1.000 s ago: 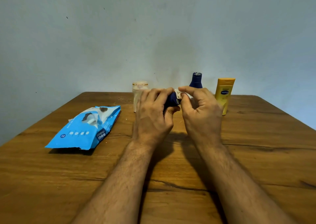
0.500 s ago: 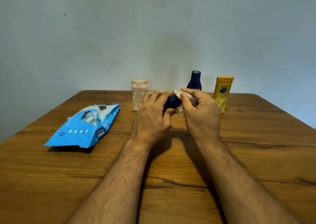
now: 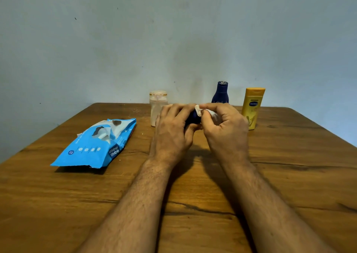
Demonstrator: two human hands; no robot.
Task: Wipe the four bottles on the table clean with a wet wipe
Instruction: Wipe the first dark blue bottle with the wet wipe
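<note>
- The left hand point(image 3: 174, 131) curls its fingers and thumb round a small dark blue bottle point(image 3: 192, 117), holding it sideways above the table point(image 3: 289, 175); most of the bottle is hidden in the grip.
- The right hand point(image 3: 225, 131) pinches a white wet wipe point(image 3: 201, 111) between thumb and bent fingers, pressing it on the bottle end that sticks out toward it.
- Beyond the fingers stand three more bottles: a pale clear one point(image 3: 157, 107) just behind the left knuckles, a tall dark blue one point(image 3: 221, 92) behind the right fingertips, and a yellow one point(image 3: 253, 107) further right.
- Well left of the left hand lies the blue wipes packet point(image 3: 96, 144), its flap open.
- Progress, as a judgement: one bottle is mid-wipe. Whether the standing three are already clean cannot be told, so up to three may remain.
- Against the earlier frames, the wipe sits bunched more tightly at the bottle's end, less of it hangs loose, and both hands remain in much the same spot; the other bottles and packet have not moved.
</note>
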